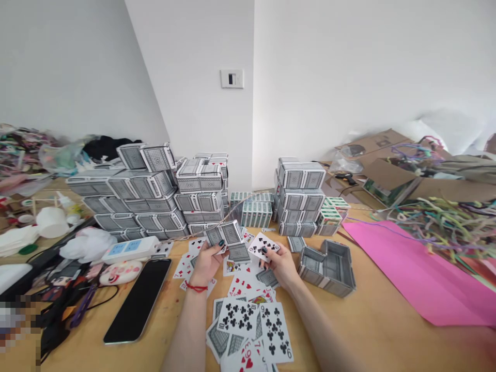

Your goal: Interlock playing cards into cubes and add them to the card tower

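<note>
My left hand [209, 260], a red string on its wrist, grips a piece made of joined playing cards [231, 233] with grey patterned backs showing. Pinched between the fingers of my right hand [279, 262] is a single playing card [263, 245], its black spades facing up. The two hands are close together above a spread of loose cards. Nearer to me lies a pile of cards, with a ten of clubs [237, 318] and a nine of clubs [276, 330] on top. Right of my right hand sits an open L-shaped box built from cards [329, 268].
Stacked card-built blocks stand at the back left [135, 196], centre [199, 194] and right [301, 194]. Green card packs [256, 213] sit between them. A phone [138, 301] and power strip [132, 249] lie left; pink paper [411, 274] and a cardboard box [437, 188] are right.
</note>
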The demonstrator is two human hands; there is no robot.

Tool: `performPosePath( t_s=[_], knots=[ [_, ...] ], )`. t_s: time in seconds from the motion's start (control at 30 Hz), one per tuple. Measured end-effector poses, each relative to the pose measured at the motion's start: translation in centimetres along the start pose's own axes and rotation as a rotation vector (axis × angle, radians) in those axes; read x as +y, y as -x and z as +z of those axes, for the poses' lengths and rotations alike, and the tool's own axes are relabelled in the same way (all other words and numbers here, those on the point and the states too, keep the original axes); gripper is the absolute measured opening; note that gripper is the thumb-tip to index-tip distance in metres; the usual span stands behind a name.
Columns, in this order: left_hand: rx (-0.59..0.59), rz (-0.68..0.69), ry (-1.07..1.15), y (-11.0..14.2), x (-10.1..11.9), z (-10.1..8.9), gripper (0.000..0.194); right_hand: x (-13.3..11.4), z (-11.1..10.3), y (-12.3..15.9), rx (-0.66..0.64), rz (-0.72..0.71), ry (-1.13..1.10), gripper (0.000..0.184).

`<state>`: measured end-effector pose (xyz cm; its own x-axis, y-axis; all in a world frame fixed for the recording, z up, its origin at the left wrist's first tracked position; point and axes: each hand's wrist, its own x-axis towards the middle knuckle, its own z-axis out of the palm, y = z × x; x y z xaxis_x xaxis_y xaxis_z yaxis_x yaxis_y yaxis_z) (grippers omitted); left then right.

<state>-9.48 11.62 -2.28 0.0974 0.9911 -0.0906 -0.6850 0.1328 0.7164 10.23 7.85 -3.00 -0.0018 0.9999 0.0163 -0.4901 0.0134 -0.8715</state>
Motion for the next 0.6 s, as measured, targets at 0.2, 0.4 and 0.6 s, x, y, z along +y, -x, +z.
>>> performPosePath(
  t_s=[0.2, 0.4, 0.6],
  knots=[
    [0.004, 0.017, -0.009, 0.18, 0.14, 0.32, 0.034, -0.11, -0.13, 0.0, -0.025, -0.031, 0.003, 0.026],
    [0.01, 0.041, -0.045, 0.02, 0.11, 0.22, 0.034, 0.0, -0.23, -0.02, -0.009, -0.046, 0.098, 0.028],
    [0.014, 0.114, -0.111, -0.12, 0.07, 0.4, 0.039, -0.03, -0.52, -0.15, 0.002, -0.085, 0.253, 0.031]
  ],
)
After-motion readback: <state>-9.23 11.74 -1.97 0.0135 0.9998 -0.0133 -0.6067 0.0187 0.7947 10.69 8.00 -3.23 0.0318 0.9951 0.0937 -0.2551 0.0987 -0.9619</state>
